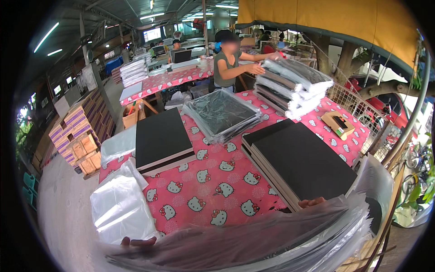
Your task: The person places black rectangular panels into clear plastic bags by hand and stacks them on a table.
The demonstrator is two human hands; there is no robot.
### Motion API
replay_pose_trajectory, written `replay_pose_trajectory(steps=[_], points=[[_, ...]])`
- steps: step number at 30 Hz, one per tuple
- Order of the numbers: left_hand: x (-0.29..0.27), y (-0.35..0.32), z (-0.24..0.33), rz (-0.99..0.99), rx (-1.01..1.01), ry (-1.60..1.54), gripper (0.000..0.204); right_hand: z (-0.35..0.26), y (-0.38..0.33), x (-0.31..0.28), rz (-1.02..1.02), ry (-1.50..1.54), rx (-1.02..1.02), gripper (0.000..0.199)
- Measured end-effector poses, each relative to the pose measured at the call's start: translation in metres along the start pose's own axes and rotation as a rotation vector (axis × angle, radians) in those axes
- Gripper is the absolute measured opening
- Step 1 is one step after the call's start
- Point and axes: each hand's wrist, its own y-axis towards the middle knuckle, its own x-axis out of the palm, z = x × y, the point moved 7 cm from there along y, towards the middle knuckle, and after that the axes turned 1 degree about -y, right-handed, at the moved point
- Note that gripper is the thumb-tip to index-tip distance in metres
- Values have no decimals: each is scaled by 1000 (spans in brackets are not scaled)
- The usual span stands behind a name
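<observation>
Fingertips of your left hand (138, 241) and your right hand (311, 202) show over the far edge of a wide stack of bagged black panels (253, 240), which you carry low across the near edge of the view, above the front of the desk (213, 181) with its pink cartoon-cat cloth. Both hands are clamped on the stack from beneath, fingers curled over its edge; the palms are hidden. The clear film sleeves look slick and loosely layered, so the upper panels could slide off sideways if you tilt the load, and the grip at the two ends leaves the middle free to sag. Ahead on the desk lie a pile of bare black boards (301, 165) at your right, just beside your right fingers, a smaller black board stack (162, 140) at left centre, and a heap of clear plastic bags (120, 206) near your left hand. Setting the load down blind could catch a corner of the right-hand boards or drag the loose bags off the desk edge. Further back sit a wrapped panel bundle (222, 113), a taller wrapped stack (292, 86) and a small cardboard box (337, 123); a co-worker (229, 63) reaches toward that tall stack, well apart from you, so a push from your side could crowd their working space.
</observation>
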Motion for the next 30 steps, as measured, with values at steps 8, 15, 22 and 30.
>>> replay_pose_trajectory(steps=[8,15,22,30], points=[[11,-10,-1,75,67,-94,66,5,-29,1,11,-57,-114,63],[74,32,56,75,281,-242,69,-2,-13,15,29,-80,-297,64],[81,67,71,-388,430,-314,66,-51,5,27,17,51,-242,73],[107,96,24,-414,272,-290,61,9,39,10,235,77,-2,91]])
